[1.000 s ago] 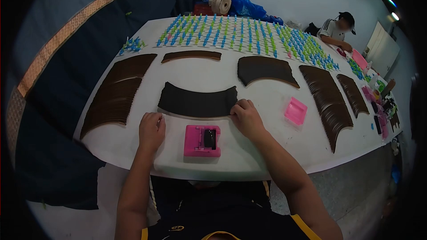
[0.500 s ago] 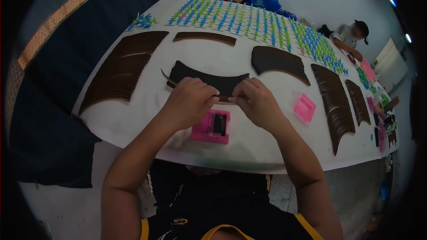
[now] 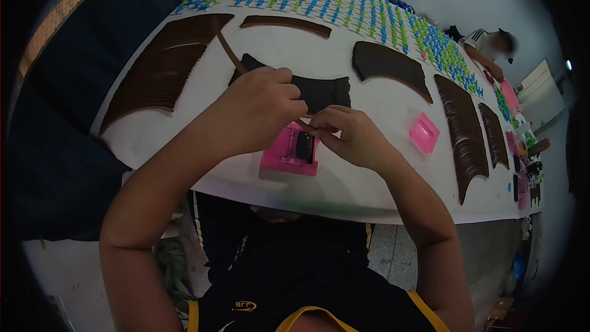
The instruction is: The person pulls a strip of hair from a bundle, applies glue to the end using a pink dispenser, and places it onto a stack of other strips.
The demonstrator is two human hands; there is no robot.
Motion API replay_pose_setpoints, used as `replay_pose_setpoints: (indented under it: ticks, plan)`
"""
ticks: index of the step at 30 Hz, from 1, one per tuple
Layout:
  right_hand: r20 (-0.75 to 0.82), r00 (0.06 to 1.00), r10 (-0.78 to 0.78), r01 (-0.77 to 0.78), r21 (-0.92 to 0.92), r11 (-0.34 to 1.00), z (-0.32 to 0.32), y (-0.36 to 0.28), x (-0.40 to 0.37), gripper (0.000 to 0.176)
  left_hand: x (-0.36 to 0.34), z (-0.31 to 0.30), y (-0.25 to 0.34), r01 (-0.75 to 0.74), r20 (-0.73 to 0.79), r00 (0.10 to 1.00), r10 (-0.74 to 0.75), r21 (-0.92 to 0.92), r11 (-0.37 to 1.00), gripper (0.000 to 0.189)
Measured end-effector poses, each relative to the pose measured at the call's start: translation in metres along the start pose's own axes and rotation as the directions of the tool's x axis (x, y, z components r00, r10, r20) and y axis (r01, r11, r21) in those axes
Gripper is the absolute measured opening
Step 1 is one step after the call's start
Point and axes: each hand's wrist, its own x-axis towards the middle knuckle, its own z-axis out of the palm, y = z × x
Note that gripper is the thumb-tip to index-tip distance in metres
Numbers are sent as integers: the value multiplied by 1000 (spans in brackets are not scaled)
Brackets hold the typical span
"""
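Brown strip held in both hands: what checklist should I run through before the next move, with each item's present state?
1. Left hand closed on the brown strip: ok.
2. Right hand pinching the strip's near end: ok.
3. Strip lifted clear of the dark stack: ok.
4. Pink jig flat on the table below the hands: ok.
5. Strip end lined up with the jig's black insert: cannot tell.

We see a dark brown strip (image 3: 230,54) over a white table (image 3: 387,107) — fanned stacks (image 3: 160,67) same brown, nearest pile (image 3: 326,91) near-black. Pink jig (image 3: 279,158) with black insert (image 3: 303,146), second pink tray (image 3: 424,132). Pegs (image 3: 344,9) in blue and green rows — shirt (image 3: 295,283) black, yellow trim.
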Motion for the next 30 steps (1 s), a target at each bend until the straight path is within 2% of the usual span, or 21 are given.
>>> replay_pose_setpoints:
  ticks: [3,5,11,18,20,23,30]
  plan:
    - [-4,1000,-17,17,27,999,10,2,0,9,2,-2,1,-11,48,999,11,9,1000,14]
    - [7,1000,-3,3,19,1000,14,4,-1,9,5,-4,3,-25,162,987,14,68,997,7]
    - [-11,1000,8,-8,18,1000,22,4,2,11,9,-2,4,-82,123,989,75,52,995,13]
    - [-21,999,30,-30,21,999,30,8,2,11,11,-1,3,-77,133,989,70,48,996,14]
    - [-23,999,35,-34,40,999,31,8,1,12,12,-4,4,-89,198,978,60,143,986,12]
    - [-22,999,41,-40,44,998,32,8,2,13,12,-4,3,-91,194,979,58,166,982,13]
    - [-28,998,54,-53,20,998,34,7,2,16,8,-1,1,-80,130,989,69,81,994,14]
